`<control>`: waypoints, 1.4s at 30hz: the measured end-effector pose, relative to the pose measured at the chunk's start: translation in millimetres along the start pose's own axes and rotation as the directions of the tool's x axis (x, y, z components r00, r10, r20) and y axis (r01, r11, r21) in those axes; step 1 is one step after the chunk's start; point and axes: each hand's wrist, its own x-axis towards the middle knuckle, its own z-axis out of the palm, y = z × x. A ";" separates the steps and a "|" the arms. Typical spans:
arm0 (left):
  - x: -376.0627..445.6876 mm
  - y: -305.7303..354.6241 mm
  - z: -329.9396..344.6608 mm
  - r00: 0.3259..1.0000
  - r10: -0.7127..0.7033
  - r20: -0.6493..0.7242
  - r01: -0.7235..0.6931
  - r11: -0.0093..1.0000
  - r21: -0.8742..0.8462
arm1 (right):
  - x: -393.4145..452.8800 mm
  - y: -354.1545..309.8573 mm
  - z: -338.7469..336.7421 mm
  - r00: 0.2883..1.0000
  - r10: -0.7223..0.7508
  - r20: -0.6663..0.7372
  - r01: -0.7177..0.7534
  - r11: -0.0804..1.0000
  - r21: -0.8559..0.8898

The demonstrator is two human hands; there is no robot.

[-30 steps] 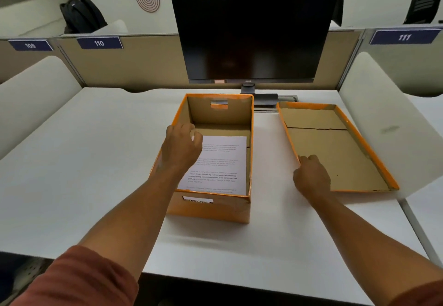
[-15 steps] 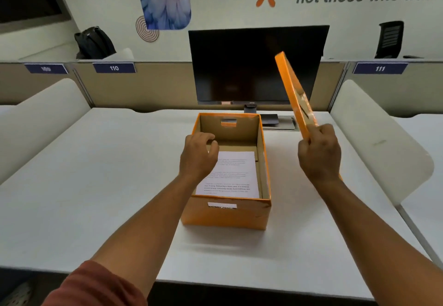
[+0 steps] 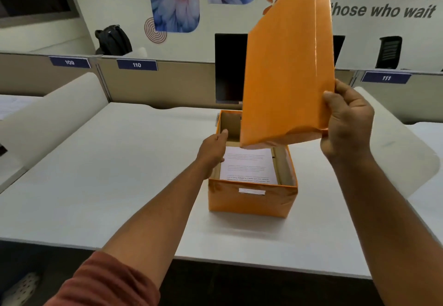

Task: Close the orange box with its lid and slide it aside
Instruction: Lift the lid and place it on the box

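Observation:
The orange box [image 3: 251, 200] stands open on the white desk [image 3: 119, 173], a printed sheet [image 3: 248, 165] lying flat inside it. My right hand [image 3: 346, 123] grips the orange lid [image 3: 287, 66] by its lower right corner and holds it nearly upright in the air above the box's far half, glossy top facing me. My left hand [image 3: 212, 149] rests on the box's left wall near the rim, fingers extended along it. The lid hides the box's far right corner and most of the monitor.
A dark monitor [image 3: 230, 68] stands behind the box against the beige partition [image 3: 167, 82]. White side dividers flank the desk at left [image 3: 55, 116] and right [image 3: 393, 147]. The desk's front edge runs just below the box.
My right hand picked the lid up from the desk at the right, raised it, swung it leftward over the box and turned its top toward me. My left hand stayed on the box's left wall.

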 end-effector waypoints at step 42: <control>34.0 -84.2 -18.8 0.997 0.041 -0.071 -0.001 0.871 0.491 | -20.9 171.8 -51.1 0.836 0.537 -0.112 -0.449 0.553 -0.702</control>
